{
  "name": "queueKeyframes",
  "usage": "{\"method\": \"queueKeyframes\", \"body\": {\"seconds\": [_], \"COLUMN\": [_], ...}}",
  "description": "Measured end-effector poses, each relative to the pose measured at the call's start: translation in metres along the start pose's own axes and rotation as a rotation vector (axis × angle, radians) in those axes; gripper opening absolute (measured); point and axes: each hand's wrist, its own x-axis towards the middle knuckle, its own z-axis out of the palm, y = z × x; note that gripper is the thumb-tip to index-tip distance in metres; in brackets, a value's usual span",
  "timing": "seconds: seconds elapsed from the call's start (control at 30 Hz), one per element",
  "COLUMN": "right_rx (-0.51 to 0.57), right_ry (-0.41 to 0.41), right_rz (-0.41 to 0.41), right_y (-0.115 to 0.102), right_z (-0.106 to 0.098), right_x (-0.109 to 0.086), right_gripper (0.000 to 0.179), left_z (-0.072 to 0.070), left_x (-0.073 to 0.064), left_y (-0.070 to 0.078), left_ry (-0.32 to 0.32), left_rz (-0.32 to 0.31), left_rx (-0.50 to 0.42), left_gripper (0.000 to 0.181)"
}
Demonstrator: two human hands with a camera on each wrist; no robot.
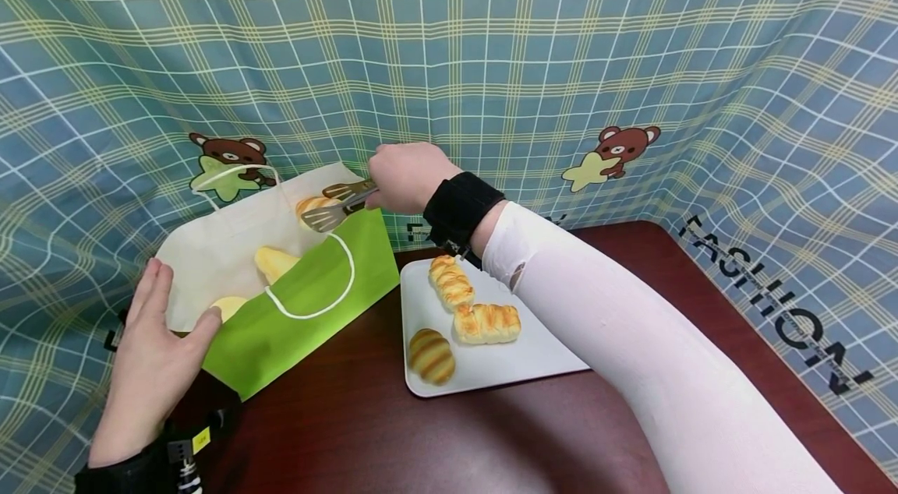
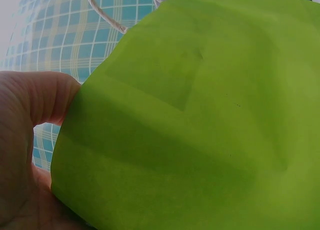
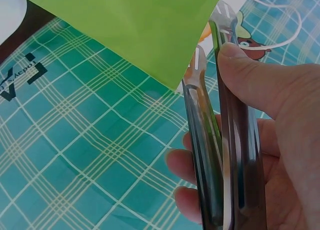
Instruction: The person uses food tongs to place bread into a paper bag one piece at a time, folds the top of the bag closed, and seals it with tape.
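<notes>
At the left, a green paper bag [image 1: 302, 322] with a white inside and white cord handles leans with its mouth open. My right hand [image 1: 410, 176] grips metal tongs [image 3: 240, 155] with its thumb on one arm and its fingers round the other. The slotted tong ends are over the bag's mouth, on both sides of an orange-brown bread roll [image 1: 309, 206]. My left hand [image 1: 150, 354] is at the bag's left end, fingers extended and thumb spread to its front rim. Inside the bag are a yellow bread piece [image 1: 273, 264] and a pale round one [image 1: 229, 307], partly hidden.
On the dark wooden table [image 1: 337, 432], a white tray [image 1: 484, 369] holds two golden braided breads [image 1: 487, 323] and a brown striped roll [image 1: 431, 356]. My right forearm crosses over the tray. A plaid cloth [image 1: 491, 50] with printed bears hangs behind and at both sides.
</notes>
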Motion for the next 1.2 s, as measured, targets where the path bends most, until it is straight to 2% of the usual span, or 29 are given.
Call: {"method": "queueKeyframes", "body": {"seconds": [0.63,1.2], "right_rx": [-0.06,-0.062], "right_ry": [0.017,0.045], "right_rz": [-0.018,-0.026], "right_y": [-0.0017,-0.0053], "right_z": [0.0029,0.0036], "right_x": [-0.0004,-0.0069], "right_gripper": [0.033,0.033], "left_z": [0.0012,0.0013], "left_x": [-0.0003,-0.001], "left_y": [0.0018,0.0004], "left_ry": [0.003,0.003], "left_rz": [0.003,-0.004], "left_rx": [-0.001,-0.011], "left_gripper": [0.08,0.08]}}
